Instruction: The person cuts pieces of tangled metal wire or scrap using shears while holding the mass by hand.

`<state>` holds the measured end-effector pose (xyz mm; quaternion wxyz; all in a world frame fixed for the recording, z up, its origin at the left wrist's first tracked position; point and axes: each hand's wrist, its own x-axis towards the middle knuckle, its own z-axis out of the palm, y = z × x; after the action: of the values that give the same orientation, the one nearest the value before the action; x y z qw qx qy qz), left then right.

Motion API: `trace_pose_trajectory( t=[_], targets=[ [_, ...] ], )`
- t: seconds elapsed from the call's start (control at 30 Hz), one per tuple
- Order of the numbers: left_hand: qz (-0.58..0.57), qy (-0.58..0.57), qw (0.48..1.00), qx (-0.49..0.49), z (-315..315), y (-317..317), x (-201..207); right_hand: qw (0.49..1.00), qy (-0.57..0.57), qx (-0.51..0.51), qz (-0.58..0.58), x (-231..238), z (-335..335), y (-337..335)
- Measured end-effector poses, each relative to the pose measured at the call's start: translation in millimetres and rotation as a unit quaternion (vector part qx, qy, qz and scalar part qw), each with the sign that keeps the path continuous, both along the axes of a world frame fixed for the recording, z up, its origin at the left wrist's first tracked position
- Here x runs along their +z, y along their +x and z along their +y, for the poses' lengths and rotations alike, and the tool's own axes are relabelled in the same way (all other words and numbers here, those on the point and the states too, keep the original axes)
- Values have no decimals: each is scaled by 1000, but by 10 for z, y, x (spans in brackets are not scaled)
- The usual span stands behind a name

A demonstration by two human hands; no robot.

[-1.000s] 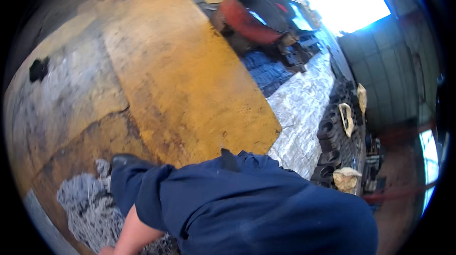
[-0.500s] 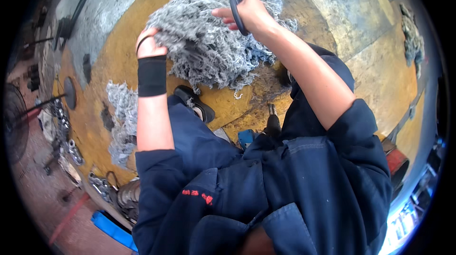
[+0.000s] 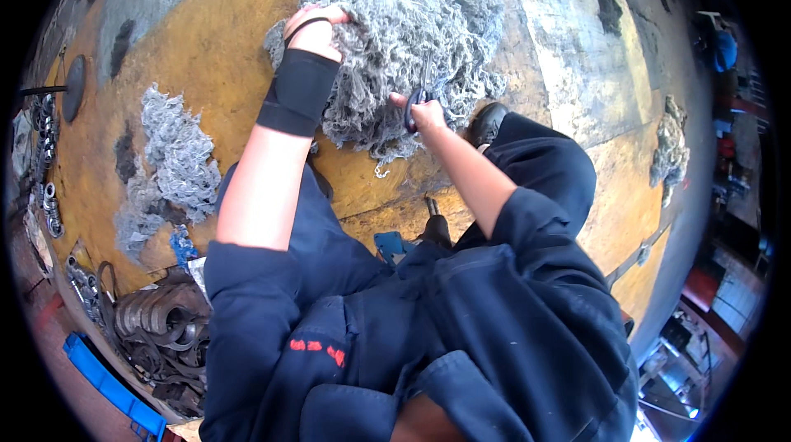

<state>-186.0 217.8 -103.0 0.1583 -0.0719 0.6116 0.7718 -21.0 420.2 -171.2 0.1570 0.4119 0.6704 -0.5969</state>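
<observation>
Since half a second ago, the view is swinging so the grey fibre heap (image 3: 412, 46) is sitting higher and more central, and both arms are stretching further out. I'm watching my left hand (image 3: 315, 30), wrapped in a black wrist band (image 3: 298, 92), clutching the heap's left edge, fingers buried in the strands. My right hand (image 3: 424, 112) is closing around dark scissors (image 3: 416, 88) pushed into the heap's lower side, so cutting looks under way. I'm seeing a smaller grey tuft pile (image 3: 169, 162) lying well apart on the yellow floor (image 3: 214, 55)
</observation>
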Motion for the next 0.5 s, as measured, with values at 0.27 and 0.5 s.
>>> trace_pose_trajectory(
  t=[0.27,0.5],
  targets=[
    [-123,55,985,104,177,356,746,983,158,-89,35,-906,-137,-276],
    [-43,-13,993,111,-107,408,607,962,259,21,84,105,120,76]
  ],
)
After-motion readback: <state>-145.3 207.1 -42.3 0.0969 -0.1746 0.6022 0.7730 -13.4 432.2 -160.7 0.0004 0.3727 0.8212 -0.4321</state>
